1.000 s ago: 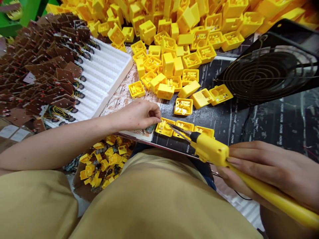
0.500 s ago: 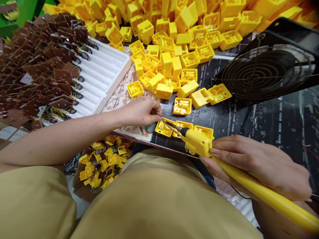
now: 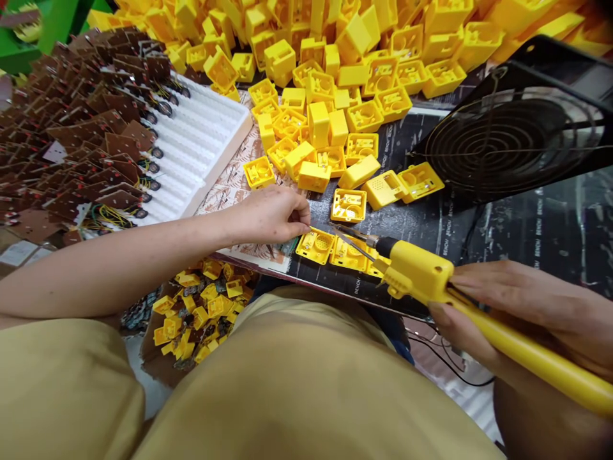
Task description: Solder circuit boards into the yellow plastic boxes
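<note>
My right hand (image 3: 527, 313) is wrapped round a yellow soldering tool (image 3: 421, 271) with a black collar, a metal tip and a thin rod beside it. The tip hovers over a row of yellow open cases at the table's front edge. The leftmost case (image 3: 315, 246) lies by the fingertips of my left hand (image 3: 282, 214), which are pinched together at its upper left corner; whatever they hold is too small to make out. The middle case (image 3: 348, 254) is under the rod, and the third case (image 3: 378, 265) is partly hidden by the tool.
Yellow cases (image 3: 318, 121) are heaped at the back. A black fan (image 3: 502, 140) stands at the right. On the left, brown circuit boards (image 3: 96, 128) with wires cover a white foam tray (image 3: 205, 134). A box of yellow parts (image 3: 205, 313) sits below the table edge.
My right hand and the tool have moved right, and the tip has left the leftmost case. My left hand has barely moved.
</note>
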The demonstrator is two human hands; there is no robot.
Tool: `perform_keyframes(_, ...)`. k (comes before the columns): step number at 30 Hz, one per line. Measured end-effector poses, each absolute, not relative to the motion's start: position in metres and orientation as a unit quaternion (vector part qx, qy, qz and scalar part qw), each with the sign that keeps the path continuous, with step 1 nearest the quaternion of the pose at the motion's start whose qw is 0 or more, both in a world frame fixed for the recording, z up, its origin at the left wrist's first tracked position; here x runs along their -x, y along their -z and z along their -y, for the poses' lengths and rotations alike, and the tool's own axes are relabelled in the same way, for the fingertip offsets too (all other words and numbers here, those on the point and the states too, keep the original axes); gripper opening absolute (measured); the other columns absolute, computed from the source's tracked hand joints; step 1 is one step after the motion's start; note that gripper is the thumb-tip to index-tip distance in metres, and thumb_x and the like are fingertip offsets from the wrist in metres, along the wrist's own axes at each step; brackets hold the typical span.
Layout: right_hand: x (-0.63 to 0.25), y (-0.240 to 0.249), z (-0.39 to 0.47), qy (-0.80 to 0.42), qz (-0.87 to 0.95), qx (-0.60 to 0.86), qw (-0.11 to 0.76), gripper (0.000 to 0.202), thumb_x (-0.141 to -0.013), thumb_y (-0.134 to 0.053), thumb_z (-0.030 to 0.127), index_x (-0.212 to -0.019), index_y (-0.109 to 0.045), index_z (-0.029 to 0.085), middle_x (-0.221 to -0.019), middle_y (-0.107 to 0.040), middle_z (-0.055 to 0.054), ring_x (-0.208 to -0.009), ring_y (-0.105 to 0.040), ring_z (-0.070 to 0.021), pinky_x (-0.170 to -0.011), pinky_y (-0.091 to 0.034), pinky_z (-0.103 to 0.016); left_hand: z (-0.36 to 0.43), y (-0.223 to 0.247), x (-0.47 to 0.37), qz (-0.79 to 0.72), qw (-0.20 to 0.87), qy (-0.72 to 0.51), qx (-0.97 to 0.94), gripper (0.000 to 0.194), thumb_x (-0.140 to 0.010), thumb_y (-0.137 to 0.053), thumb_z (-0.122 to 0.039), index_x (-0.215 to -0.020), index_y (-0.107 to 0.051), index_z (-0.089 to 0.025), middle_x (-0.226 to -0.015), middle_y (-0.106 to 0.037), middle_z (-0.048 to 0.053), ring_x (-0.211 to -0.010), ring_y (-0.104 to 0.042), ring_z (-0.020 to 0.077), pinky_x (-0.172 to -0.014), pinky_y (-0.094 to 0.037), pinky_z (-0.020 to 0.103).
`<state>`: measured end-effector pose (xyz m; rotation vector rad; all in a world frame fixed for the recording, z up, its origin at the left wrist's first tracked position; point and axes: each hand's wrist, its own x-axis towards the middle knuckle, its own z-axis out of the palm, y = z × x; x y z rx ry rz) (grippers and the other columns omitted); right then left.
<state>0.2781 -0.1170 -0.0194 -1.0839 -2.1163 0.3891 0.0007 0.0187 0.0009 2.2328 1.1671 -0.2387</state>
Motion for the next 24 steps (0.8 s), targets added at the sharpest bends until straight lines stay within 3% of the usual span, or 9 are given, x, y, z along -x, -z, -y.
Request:
perform_keyframes(3,-0.28,0.019,0.116,-0.131,0.831,0.401,0.364,0.073,-0.082,-0.077,0.015,-0.147,-0.047,0.028,-0.092,-0.073,-0.004,-0.066,-0.071,-0.0167,-0.051,-0.059,-0.021,-0.017,-0.004,-0.001,-0.447,0.285,0.1,-0.842,0.007,-0.081,-0.068,-0.019,-0.083,-0.075,-0.018,-0.067,-0.069,-0.003,-0.064,-0.059,0.0115,-0.069,-0.038,0.024)
perform_keyframes(10,-0.276,0.02,0.116,-0.097,0.83,0.421,0.353,0.061,-0.087,-0.074,0.027,-0.143,-0.051,0.029,-0.088,-0.073,-0.004,-0.062,-0.069,-0.0165,-0.047,-0.055,-0.02,-0.014,0.001,0.0,-0.43,0.244,0.076,-0.866,0.009,-0.081,-0.065,-0.018,-0.081,-0.074,-0.019,-0.067,-0.069,-0.002,-0.068,-0.06,0.0122,-0.068,-0.039,0.023)
perform_keyframes(16,-0.27,0.019,0.118,-0.083,0.825,0.426,0.361,0.053,-0.088,-0.072,0.023,-0.139,-0.055,0.024,-0.09,-0.074,-0.004,-0.066,-0.07,-0.0145,-0.051,-0.054,-0.019,-0.009,0.002,0.005,-0.428,0.223,0.085,-0.872,0.015,-0.087,-0.064,-0.022,-0.092,-0.078,-0.019,-0.08,-0.074,0.003,-0.08,-0.066,0.0175,-0.072,-0.043,0.027)
perform_keyframes(19,-0.268,0.022,0.124,-0.084,0.816,0.438,0.368,0.057,-0.088,-0.073,0.022,-0.142,-0.054,0.025,-0.091,-0.074,-0.004,-0.068,-0.07,-0.0151,-0.053,-0.055,-0.02,-0.005,0.007,0.011,-0.427,0.265,0.019,-0.864,0.017,-0.089,-0.062,-0.021,-0.095,-0.077,-0.019,-0.086,-0.076,0.003,-0.083,-0.067,0.0162,-0.077,-0.045,0.026)
perform_keyframes(24,-0.268,0.03,0.128,-0.067,0.781,0.489,0.382,0.065,-0.084,-0.077,0.024,-0.143,-0.053,0.033,-0.1,-0.075,-0.003,-0.072,-0.072,-0.0181,-0.055,-0.059,-0.024,-0.007,0.015,0.016,-0.453,0.387,-0.07,-0.8,0.011,-0.083,-0.066,-0.02,-0.089,-0.074,-0.015,-0.077,-0.073,0.0,-0.074,-0.065,0.0113,-0.073,-0.047,0.022)
